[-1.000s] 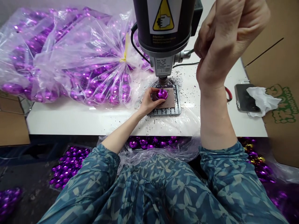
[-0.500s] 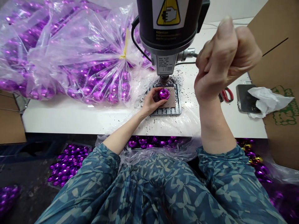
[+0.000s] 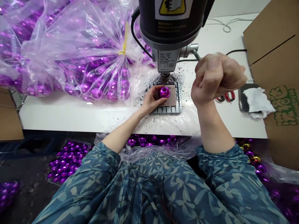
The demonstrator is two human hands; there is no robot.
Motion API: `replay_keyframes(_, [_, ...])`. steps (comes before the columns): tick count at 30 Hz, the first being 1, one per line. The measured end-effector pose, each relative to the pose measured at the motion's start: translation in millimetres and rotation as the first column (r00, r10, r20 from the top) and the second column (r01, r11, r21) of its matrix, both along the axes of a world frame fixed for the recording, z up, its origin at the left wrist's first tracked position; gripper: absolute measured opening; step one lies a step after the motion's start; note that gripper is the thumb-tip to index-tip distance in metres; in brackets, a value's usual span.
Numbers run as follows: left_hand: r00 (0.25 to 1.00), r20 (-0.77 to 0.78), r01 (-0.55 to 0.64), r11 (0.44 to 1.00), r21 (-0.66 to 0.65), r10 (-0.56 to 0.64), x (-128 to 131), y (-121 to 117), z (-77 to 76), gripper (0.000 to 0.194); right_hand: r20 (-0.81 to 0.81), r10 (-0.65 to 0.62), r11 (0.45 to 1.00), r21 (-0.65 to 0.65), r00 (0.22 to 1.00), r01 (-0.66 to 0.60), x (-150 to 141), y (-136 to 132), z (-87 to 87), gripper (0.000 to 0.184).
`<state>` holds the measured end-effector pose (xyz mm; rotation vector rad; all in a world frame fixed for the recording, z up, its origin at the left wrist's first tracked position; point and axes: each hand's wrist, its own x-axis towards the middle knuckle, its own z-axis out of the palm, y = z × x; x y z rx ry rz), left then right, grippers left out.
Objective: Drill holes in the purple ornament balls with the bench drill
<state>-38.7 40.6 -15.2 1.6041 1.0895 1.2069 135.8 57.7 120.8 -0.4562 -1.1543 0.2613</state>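
Clear bag [image 3: 93, 68]: full of shiny purple balls, knotted with a yellow tie, left of our work.
Left hand [image 3: 149, 101]: we pinch the ball's left side between thumb and fingers; a loose pinch could let it spin or roll, and fingertips so near the bit could be nicked.
Purple ball [image 3: 164, 92]: on the brown board [image 3: 172, 100] over the slotted metal plate [image 3: 161, 110], under the drill bit [image 3: 164, 84]; its curved top could make the bit skid, or its shell might crack under too hard a press. We cannot tell how deep the bit sits.
Drill [image 3: 171, 34]: above the ball, dark crumbs around its base; these could unsettle the board if caught beneath.
Right hand [image 3: 210, 77]: we close our fist on the lever [image 3: 195, 53]; an uneven pull could drive the bit down off-centre.
Changes since the first frame: our right fist has swung lower, taking the lever's end with it, and more of the red-handled tool [image 3: 230, 95] shows beyond our wrist; our left hand keeps much the same pinch.
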Motion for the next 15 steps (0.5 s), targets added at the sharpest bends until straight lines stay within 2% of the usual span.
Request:
replay_keyframes(4, [1.0,-0.003,-0.005,1.0,0.014,0.005,0.4,0.8,-1.5,0.063,-0.036,-0.087,0.996,-0.008,0.996,0.087,0.1,11.8,-15.1,0.079])
replay_keyframes(9, [1.0,-0.003,-0.018,1.0,-0.001,0.018,-0.3,-0.4,-2.5,0.064,-0.017,-0.058,0.983,0.173,0.998,0.06,-3.9,14.1,-23.7,0.077])
replay_keyframes(12, [1.0,0.006,-0.021,1.0,0.001,0.021,0.6,0.6,-4.0,0.063,0.014,-0.012,0.986,0.166,1.0,0.009,-6.3,5.1,-6.3,0.073])
replay_keyframes(15, [0.999,0.008,-0.033,0.999,0.003,0.033,2.9,0.7,-1.5,0.059,0.012,0.034,0.99,0.135,0.999,-0.035,-10.8,-1.9,33.6,0.066])
